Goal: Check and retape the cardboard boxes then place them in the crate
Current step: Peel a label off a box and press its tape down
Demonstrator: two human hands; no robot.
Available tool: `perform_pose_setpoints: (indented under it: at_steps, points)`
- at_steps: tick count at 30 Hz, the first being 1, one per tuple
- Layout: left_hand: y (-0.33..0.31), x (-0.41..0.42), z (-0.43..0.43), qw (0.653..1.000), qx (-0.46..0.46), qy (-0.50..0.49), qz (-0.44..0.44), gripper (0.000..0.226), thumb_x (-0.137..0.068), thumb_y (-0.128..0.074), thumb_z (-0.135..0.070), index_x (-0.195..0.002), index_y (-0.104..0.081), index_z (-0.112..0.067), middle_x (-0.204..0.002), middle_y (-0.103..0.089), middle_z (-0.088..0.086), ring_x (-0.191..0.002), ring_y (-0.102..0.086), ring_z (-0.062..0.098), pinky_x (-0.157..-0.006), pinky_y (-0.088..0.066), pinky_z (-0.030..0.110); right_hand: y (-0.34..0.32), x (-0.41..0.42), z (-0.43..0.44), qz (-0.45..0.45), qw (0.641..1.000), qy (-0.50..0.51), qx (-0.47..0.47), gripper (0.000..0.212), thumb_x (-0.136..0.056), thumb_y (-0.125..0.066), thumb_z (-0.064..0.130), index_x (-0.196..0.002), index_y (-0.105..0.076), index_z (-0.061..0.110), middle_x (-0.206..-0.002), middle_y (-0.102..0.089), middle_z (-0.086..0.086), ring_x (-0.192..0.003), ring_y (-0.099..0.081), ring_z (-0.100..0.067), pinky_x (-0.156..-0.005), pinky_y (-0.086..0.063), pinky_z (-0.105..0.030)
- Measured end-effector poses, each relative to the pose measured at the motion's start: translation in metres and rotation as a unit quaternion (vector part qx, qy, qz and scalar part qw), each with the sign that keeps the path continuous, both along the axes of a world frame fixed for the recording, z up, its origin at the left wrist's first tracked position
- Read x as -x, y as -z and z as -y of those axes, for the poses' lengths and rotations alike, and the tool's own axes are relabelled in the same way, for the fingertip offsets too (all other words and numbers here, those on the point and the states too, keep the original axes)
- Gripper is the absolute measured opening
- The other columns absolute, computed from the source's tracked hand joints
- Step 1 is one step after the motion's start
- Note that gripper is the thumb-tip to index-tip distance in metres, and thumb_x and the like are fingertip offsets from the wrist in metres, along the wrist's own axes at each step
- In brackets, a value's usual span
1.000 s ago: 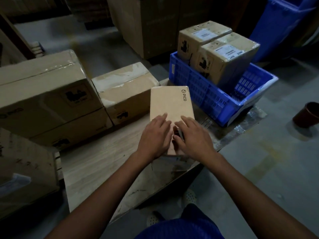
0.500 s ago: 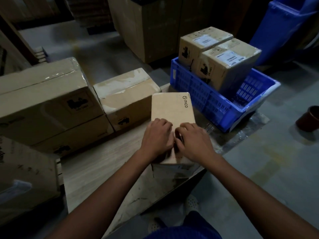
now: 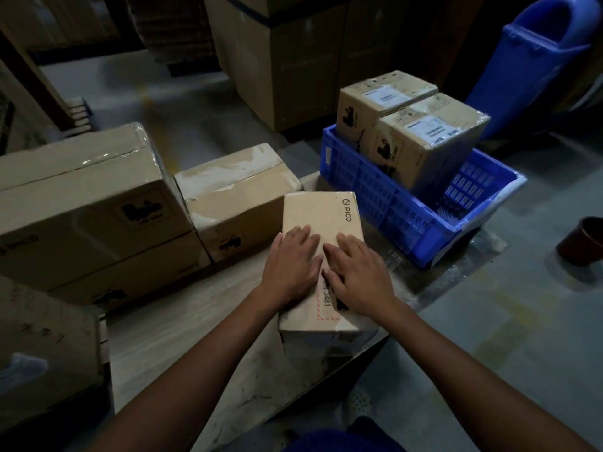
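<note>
Two hands flat, palms down, on top of the small PICO box [image 3: 321, 256]: left hand [image 3: 290, 265] and right hand [image 3: 357, 275] side by side, fingers spread, gripping nothing. Box sits on the wooden surface [image 3: 182, 331] near its front edge. Printing on the lid partly covered by the hands; a dark item under the right palm is unreadable. Versus half a second ago, fingers have flattened and slid further up the lid. Just left, a worn taped box [image 3: 235, 194]. Beyond, blue crate [image 3: 385, 197] holding two labelled boxes [image 3: 424, 138]. Dim lighting.
</note>
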State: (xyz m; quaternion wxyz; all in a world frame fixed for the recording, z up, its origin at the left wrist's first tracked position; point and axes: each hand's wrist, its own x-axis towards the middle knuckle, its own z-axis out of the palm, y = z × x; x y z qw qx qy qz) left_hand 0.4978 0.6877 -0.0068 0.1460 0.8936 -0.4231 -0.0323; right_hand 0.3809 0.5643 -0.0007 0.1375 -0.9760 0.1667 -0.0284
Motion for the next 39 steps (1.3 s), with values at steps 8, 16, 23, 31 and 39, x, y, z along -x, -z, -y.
perform_pose_setpoints:
  at_steps: [8,16,23,31,39]
  points:
    - [0.0,-0.026,0.014,0.999,-0.045,0.006,-0.017,0.057,-0.106,-0.028,-0.046,-0.158,-0.024,-0.022,-0.168,-0.012,0.004,-0.154,-0.008,0.021,-0.124,-0.011,0.05,0.004,-0.034,0.015,-0.033,0.999,0.039,0.004,0.062,-0.103,-0.03,0.053,-0.157,-0.027,0.023,-0.166,-0.02,-0.012,-0.154,-0.015,-0.026,-0.123,-0.021,-0.051]
    - [-0.009,-0.048,0.037,0.997,-0.02,-0.004,0.076,0.04,-0.102,-0.031,-0.045,-0.124,-0.057,-0.025,-0.139,-0.054,0.004,-0.126,-0.046,0.02,-0.105,-0.035,0.045,-0.026,-0.055,0.033,-0.048,0.996,0.03,0.072,0.033,-0.099,-0.042,0.05,-0.113,-0.058,0.025,-0.121,-0.058,-0.003,-0.119,-0.052,-0.023,-0.105,-0.038,-0.053]
    - [0.003,-0.071,0.051,0.997,-0.066,0.011,0.022,0.057,-0.106,-0.027,-0.046,-0.156,-0.028,-0.021,-0.166,-0.02,0.005,-0.153,-0.016,0.024,-0.123,-0.015,0.051,-0.004,-0.08,0.061,-0.043,0.998,-0.015,0.037,0.057,-0.106,-0.032,0.049,-0.156,-0.031,0.022,-0.165,-0.024,-0.009,-0.153,-0.018,-0.025,-0.121,-0.027,-0.051]
    - [0.008,-0.065,0.046,0.964,0.196,-0.165,-0.066,0.057,-0.104,-0.042,-0.037,-0.156,-0.028,-0.018,-0.158,-0.035,0.008,-0.145,-0.032,0.023,-0.117,-0.027,0.043,0.017,-0.071,0.055,0.134,0.97,0.189,-0.069,0.064,-0.096,-0.051,0.053,-0.151,-0.032,0.024,-0.163,-0.02,-0.01,-0.147,-0.027,-0.028,-0.113,-0.037,-0.046]
    - [-0.004,-0.051,0.027,0.564,0.386,-0.309,-0.661,0.061,-0.103,-0.031,-0.058,-0.11,-0.069,-0.01,-0.079,-0.074,0.009,-0.066,-0.071,0.024,-0.066,-0.053,0.036,0.01,-0.059,0.059,0.078,0.799,0.289,-0.521,0.048,-0.103,-0.036,0.058,-0.107,-0.064,0.019,-0.102,-0.073,-0.007,-0.09,-0.07,-0.022,-0.088,-0.057,-0.045]
